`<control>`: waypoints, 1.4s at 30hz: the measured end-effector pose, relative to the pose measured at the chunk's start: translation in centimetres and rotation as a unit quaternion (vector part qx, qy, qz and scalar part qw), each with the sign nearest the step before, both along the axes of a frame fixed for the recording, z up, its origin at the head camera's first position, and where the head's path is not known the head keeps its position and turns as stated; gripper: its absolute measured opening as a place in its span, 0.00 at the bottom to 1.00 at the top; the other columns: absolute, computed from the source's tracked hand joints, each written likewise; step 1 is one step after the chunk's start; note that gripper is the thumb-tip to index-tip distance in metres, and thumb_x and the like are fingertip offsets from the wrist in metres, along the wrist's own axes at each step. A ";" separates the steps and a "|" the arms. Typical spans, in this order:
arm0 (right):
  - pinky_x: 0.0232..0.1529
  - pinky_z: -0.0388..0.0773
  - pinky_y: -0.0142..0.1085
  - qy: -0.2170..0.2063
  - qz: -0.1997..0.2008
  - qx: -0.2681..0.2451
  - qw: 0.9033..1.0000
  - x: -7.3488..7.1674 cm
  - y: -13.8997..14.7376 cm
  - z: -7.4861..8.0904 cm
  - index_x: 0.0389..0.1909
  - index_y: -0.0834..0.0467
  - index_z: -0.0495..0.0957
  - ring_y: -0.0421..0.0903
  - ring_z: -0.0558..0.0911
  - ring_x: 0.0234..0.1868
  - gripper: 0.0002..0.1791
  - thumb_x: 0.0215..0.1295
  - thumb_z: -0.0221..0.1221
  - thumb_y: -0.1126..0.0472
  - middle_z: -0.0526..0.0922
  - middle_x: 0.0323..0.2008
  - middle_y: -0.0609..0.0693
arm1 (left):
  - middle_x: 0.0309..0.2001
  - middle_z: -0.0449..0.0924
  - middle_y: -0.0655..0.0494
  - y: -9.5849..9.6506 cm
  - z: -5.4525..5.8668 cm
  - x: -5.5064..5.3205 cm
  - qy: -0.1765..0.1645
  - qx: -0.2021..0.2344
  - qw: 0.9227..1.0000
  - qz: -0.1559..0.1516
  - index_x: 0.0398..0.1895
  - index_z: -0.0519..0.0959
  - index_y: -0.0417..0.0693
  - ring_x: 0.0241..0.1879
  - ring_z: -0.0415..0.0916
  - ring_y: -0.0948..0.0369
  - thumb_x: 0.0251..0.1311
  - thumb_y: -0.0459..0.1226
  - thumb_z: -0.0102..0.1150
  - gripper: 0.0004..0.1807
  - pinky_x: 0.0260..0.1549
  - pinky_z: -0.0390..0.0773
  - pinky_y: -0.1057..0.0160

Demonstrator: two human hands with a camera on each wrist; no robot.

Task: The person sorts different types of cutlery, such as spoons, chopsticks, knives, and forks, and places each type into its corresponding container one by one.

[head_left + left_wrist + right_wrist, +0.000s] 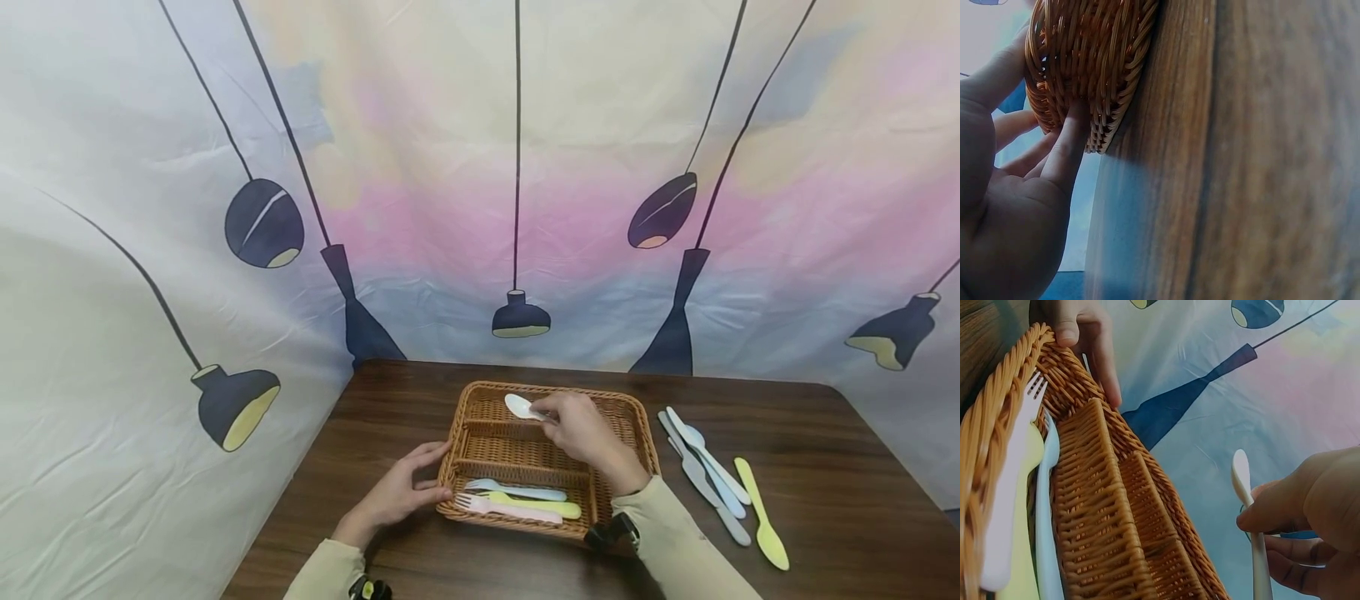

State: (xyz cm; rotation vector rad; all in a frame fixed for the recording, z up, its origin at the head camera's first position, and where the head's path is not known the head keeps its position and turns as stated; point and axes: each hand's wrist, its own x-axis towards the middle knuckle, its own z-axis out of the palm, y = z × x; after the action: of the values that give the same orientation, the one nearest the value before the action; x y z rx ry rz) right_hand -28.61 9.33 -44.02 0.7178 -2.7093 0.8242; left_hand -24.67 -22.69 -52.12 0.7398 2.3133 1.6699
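A white spoon (519, 407) is pinched between the thumb and fingers of my right hand (588, 429), over the far compartment of a brown wicker basket (495, 451). In the right wrist view the spoon (1241, 472) points bowl up. My left hand (401, 487) touches the basket's left end; the left wrist view has its fingers (1069, 147) fairly straight against the woven side. The near compartment holds a light blue fork (525, 491), a yellow utensil (562, 507) and a pink fork (517, 511), lying side by side.
Right of the basket, on the dark wooden table (832, 467), lies a loose pile with a grey knife (702, 479) and pale blue cutlery (726, 486). A yellow spoon (768, 537) lies beside it. A printed cloth (450, 208) hangs behind the table.
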 end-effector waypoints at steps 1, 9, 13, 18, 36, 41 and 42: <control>0.28 0.79 0.31 0.001 0.002 0.000 1.000 0.0 -0.2 0.0 0.43 0.53 0.86 0.44 0.83 0.35 0.14 0.57 0.66 0.69 0.87 0.40 0.50 | 0.70 0.55 0.35 0.0 0.0 0.0 0.000 0.000 1.000 0.000 0.72 0.59 0.34 0.64 0.64 0.36 0.56 0.37 0.69 0.43 0.55 0.80 0.64; 0.31 0.82 0.34 -0.006 0.010 0.003 1.000 0.2 -1.1 -0.2 0.43 0.53 0.86 0.44 0.83 0.36 0.14 0.57 0.66 0.69 0.87 0.39 0.49 | 0.70 0.55 0.35 0.0 -0.1 0.1 -0.005 0.000 1.000 0.002 0.72 0.60 0.36 0.64 0.65 0.37 0.56 0.36 0.69 0.43 0.55 0.80 0.64; 0.35 0.84 0.37 -0.001 0.018 0.008 1.000 0.2 -1.4 -0.2 0.44 0.53 0.86 0.45 0.83 0.38 0.14 0.57 0.66 0.69 0.87 0.41 0.49 | 0.70 0.55 0.35 0.0 -0.1 0.1 -0.004 0.000 1.000 0.001 0.72 0.60 0.36 0.63 0.65 0.37 0.56 0.37 0.69 0.43 0.55 0.80 0.64; 0.32 0.82 0.33 -0.020 0.030 0.011 0.999 0.2 -1.6 -0.4 0.45 0.53 0.86 0.43 0.82 0.36 0.15 0.58 0.65 0.69 0.86 0.43 0.49 | 0.70 0.55 0.35 0.0 -0.1 0.1 -0.002 -0.004 1.000 0.002 0.72 0.60 0.36 0.63 0.65 0.37 0.56 0.37 0.69 0.43 0.55 0.80 0.65; 0.43 0.85 0.43 -0.025 0.048 0.006 0.999 0.1 -1.6 -1.2 0.49 0.57 0.83 0.49 0.84 0.42 0.17 0.57 0.68 0.65 0.84 0.47 0.52 | 0.69 0.55 0.35 0.1 -0.2 0.1 0.004 0.005 1.000 0.001 0.72 0.60 0.37 0.63 0.66 0.37 0.56 0.37 0.69 0.43 0.55 0.80 0.64; 0.44 0.86 0.42 -0.017 0.041 0.011 0.999 0.1 -1.4 -1.1 0.51 0.58 0.82 0.47 0.85 0.40 0.20 0.57 0.68 0.64 0.84 0.49 0.53 | 0.69 0.56 0.35 0.0 -0.3 0.0 0.006 0.006 1.000 0.002 0.72 0.60 0.37 0.63 0.66 0.37 0.56 0.37 0.69 0.43 0.55 0.80 0.64; 0.44 0.86 0.42 -0.013 0.039 0.011 0.999 0.2 -1.4 -1.1 0.51 0.58 0.81 0.47 0.85 0.40 0.20 0.56 0.68 0.63 0.84 0.49 0.53 | 0.69 0.56 0.35 0.0 -0.3 0.0 0.006 0.005 1.000 0.002 0.72 0.60 0.37 0.63 0.66 0.37 0.56 0.37 0.69 0.43 0.55 0.80 0.65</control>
State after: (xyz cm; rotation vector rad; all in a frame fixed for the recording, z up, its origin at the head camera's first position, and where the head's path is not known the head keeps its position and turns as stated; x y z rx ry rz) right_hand -28.45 7.95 -45.12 0.8281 -2.7342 0.8271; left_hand -24.66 -22.72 -52.43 0.7501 2.3182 1.6849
